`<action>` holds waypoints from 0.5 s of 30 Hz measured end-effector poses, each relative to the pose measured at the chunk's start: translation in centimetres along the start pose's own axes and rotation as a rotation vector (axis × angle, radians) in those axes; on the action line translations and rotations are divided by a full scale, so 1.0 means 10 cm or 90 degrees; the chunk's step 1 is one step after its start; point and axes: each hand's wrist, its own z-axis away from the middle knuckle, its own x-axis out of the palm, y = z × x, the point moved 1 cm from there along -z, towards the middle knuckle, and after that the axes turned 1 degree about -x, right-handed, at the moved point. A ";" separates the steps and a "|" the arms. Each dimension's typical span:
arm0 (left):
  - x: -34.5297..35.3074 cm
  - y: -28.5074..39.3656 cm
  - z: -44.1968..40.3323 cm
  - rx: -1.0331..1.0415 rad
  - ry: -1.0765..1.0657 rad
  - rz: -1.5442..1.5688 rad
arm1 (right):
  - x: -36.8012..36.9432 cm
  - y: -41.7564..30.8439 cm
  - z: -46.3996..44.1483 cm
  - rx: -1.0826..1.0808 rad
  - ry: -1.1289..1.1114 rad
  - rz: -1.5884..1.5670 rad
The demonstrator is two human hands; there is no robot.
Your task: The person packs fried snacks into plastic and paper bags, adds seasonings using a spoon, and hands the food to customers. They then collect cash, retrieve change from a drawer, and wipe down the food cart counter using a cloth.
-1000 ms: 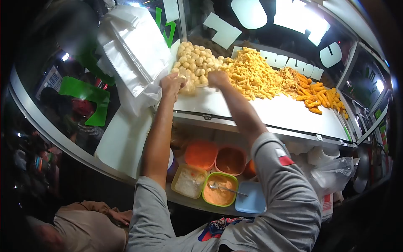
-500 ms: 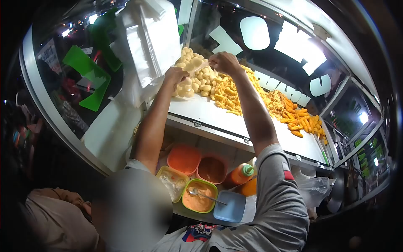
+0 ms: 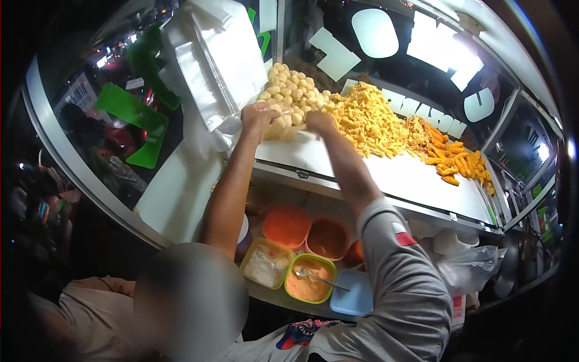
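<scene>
Over the near edge of a heap of pale round balls point(image 3: 295, 84), my left hand point(image 3: 258, 117) is closed on a clear plastic bag point(image 3: 278, 125) with some of the balls in it. My right hand point(image 3: 319, 123), a little smeared by motion, is closed at the bag's right side, where the plastic stretches between both hands. Its fingertips are hidden. Just right of it lies a big pile of yellow fried pieces point(image 3: 368, 120) on the white counter point(image 3: 386, 171).
A stack of white plastic bags point(image 3: 214, 60) hangs at the left. Golden fried sticks point(image 3: 458, 161) lie at the right. Below the counter stand a red tub point(image 3: 286, 226), a tub of orange sauce with a spoon point(image 3: 309, 286) and a blue lid point(image 3: 351, 292). Glass panes enclose the counter.
My right hand has come down from above the balls to the height of my left hand. The view has shifted, so the stall appears slightly further right.
</scene>
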 end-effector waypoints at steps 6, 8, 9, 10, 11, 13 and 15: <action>0.02 -0.03 -0.09 0.030 0.021 0.058 | 0.18 -0.27 -0.13 -0.100 0.260 -0.255; 0.01 -0.02 -0.18 0.003 0.011 0.053 | -0.27 -0.15 -0.06 -0.096 0.290 -0.243; 0.03 0.02 -0.20 -0.002 -0.012 0.063 | -0.38 0.00 -0.21 -0.174 0.332 -0.263; 0.05 0.08 -0.21 -0.005 -0.034 0.074 | -0.72 0.03 -0.07 -0.159 0.322 -0.216; 0.05 0.13 -0.24 -0.008 -0.056 0.083 | -0.84 0.22 -0.27 -0.227 0.317 -0.191; 0.01 0.14 -0.40 -0.025 -0.084 0.005 | -1.57 0.07 0.24 -0.220 0.261 -0.120; 0.09 0.14 -0.37 -0.004 -0.087 0.034 | -1.78 0.00 0.38 -0.295 0.309 0.065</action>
